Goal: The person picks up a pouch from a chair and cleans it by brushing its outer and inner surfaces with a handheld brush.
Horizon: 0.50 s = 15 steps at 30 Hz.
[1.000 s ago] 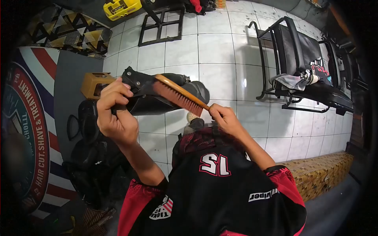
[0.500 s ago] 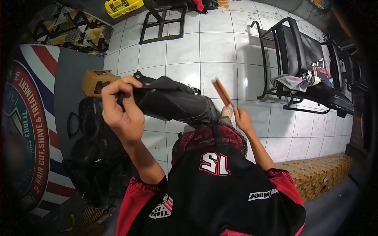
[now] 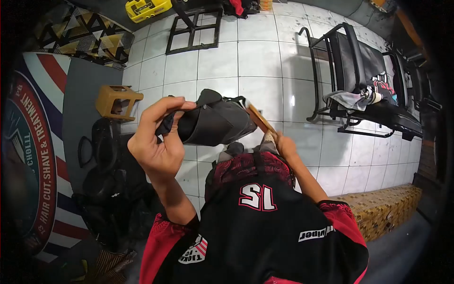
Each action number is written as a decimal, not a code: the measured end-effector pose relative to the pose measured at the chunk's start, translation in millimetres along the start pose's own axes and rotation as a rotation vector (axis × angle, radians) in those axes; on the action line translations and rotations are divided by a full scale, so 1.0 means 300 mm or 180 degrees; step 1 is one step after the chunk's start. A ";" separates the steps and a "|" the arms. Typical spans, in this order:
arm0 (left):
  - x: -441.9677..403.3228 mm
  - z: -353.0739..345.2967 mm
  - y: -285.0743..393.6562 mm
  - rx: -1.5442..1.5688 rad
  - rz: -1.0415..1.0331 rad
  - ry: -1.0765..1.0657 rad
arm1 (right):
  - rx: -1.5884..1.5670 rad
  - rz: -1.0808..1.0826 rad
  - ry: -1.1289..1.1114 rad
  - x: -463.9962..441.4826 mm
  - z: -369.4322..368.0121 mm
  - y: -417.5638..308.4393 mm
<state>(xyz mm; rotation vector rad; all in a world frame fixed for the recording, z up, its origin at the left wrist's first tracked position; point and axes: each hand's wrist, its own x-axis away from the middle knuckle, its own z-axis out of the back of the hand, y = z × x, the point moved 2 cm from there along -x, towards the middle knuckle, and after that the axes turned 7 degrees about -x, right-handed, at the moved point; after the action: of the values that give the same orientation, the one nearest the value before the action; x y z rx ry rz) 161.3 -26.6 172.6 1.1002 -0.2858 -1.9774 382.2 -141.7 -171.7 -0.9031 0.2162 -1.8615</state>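
A dark grey-black cloth or apron-like piece [image 3: 220, 122] hangs in folds in front of me, its near end pinched between the thumb and fingers of my left hand [image 3: 163, 128]. On the other side, my right hand [image 3: 285, 144] is closed round the handle of a wooden brush [image 3: 260, 118]. The brush slants up and left, its head beside the far end of the black piece; whether they touch is unclear. Its bristles are mostly hidden from this angle.
A brown plastic stool [image 3: 109, 103] stands at the left, near a round barber sign [image 3: 49, 156]. A black-framed chair [image 3: 352, 61] with cloths [image 3: 359, 98] is at the right. A patterned box bench [image 3: 388, 208] lies lower right, a metal frame [image 3: 193, 47] up ahead.
The black piece has bunched and swung in my left hand. The brush moved away from it to the right, then came back to its far end.
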 end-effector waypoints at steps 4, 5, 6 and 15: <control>-0.006 0.019 -0.014 -0.0136 0.0166 0.0207 | 0.0736 -0.0205 -0.0893 -0.052 -0.205 0.354; -0.013 0.027 -0.022 -0.0342 0.0277 0.0209 | 0.0737 -0.0182 -0.0888 -0.070 -0.212 0.349; -0.010 0.028 -0.034 -0.0359 0.0282 0.0213 | 0.0428 -0.0292 -0.0736 -0.083 -0.212 0.343; 0.015 -0.067 -0.049 -0.1091 0.0783 -0.0823 | -0.2846 0.1304 0.0110 0.194 0.319 -0.435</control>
<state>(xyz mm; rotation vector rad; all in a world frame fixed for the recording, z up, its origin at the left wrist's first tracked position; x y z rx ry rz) 167.8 -17.1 150.2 0.5647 -0.1968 -1.8585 340.8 -106.5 -8.5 -1.2861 1.2251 -1.3649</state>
